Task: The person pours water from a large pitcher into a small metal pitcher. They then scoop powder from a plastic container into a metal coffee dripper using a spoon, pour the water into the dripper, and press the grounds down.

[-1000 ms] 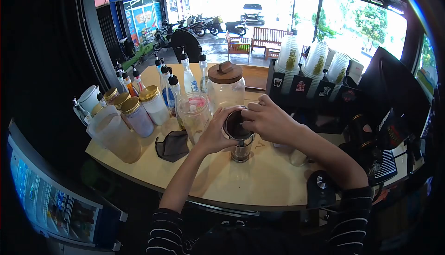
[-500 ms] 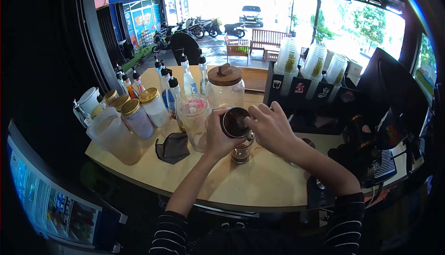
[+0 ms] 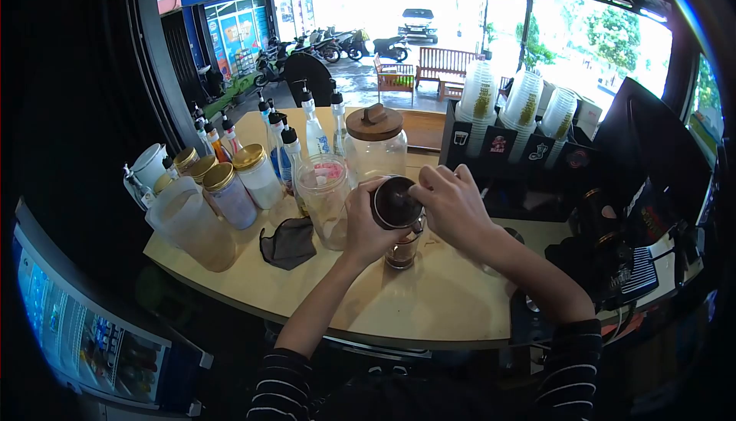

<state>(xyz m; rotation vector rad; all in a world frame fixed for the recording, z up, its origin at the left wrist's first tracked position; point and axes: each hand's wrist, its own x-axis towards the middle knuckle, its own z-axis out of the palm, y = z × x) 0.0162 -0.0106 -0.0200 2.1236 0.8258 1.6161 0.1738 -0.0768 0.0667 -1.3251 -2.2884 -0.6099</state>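
From my feed I can't make out a single word or number. The stacked clear cups (image 3: 479, 95) carry yellow-green print too small for me to read. On the black cup rack (image 3: 529, 187) I see a white cup-shaped sticker (image 3: 460, 138), a reddish figure sticker (image 3: 499, 146) and a white-outlined sticker (image 3: 538, 150). The distant shopfront panels (image 3: 231, 36) are illegible to me.

Left sleeve (image 3: 280, 383): black, thin white stripes ringing arm, spaced apart; plain black band at cuff. Right sleeve (image 3: 569, 371): matching black cloth, same narrow white stripes, cuff edge plain black. Both sleeves stop well short of wrists. Left forearm (image 3: 328, 302), right forearm (image 3: 533, 274) bare; left hand (image 3: 368, 222), right hand (image 3: 452, 205) likewise. Near edge, between sleeves: dark clothing (image 3: 414, 402), detail lost in shadow.
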